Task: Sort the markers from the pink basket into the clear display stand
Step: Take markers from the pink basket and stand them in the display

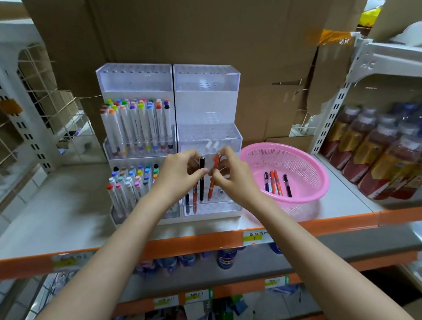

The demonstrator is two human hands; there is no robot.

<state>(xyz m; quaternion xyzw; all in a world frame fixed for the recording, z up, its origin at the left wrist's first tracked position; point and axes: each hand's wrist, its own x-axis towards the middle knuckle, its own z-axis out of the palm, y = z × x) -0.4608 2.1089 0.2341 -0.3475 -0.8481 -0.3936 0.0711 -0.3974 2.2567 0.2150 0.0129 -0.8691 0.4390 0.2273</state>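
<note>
Two markers held upright at the front tier of the clear display stand [205, 80].

The left hand [178, 173] pinches a black marker [202, 178] and the right hand [231, 173] pinches an orange marker [214, 174]. Both markers have their lower ends down in the stand's lowest tier, beside two others slotted there. Just right of the stand, the pink basket [313, 177] holds a few orange and dark markers [276, 181]. A twin stand [134, 77] on the left is packed with white, colour-capped markers. Everything sits on a pale shelf [58, 208] with an orange front edge. Cardboard boxes [195, 23] are stacked behind and bottles [379, 153] stand on the neighbouring shelf.

Pink basket [295, 159] (perforated), orange marker [216, 162]
</note>
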